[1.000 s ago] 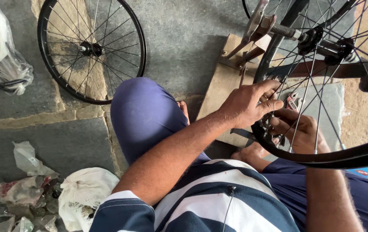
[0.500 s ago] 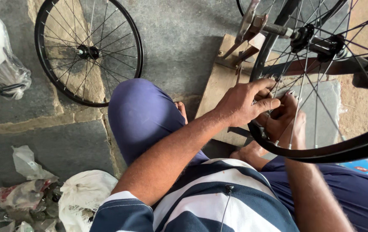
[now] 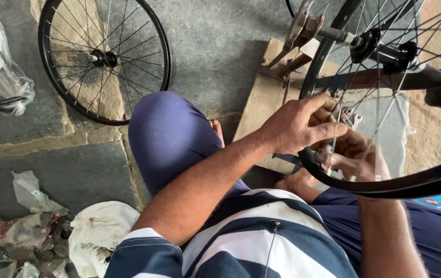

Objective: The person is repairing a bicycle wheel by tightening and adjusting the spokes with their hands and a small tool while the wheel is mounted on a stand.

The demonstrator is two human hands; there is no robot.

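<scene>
Left hand (image 3: 302,126) lower now, both hands on wheel rim (image 3: 385,188).

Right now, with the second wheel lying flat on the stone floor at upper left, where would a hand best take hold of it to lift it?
Probably the black rim on its near right arc, coming from the side of the person's knee. The spare wheel lies flat, so only the rim offers a firm edge to curl fingers under; the thin spokes would bend, and the hub sits low in the middle.

Two black spoked bicycle wheels: one in the stand (image 3: 385,186), one flat on the floor (image 3: 104,58). Two bare hands: left (image 3: 302,125), right (image 3: 356,154).
</scene>
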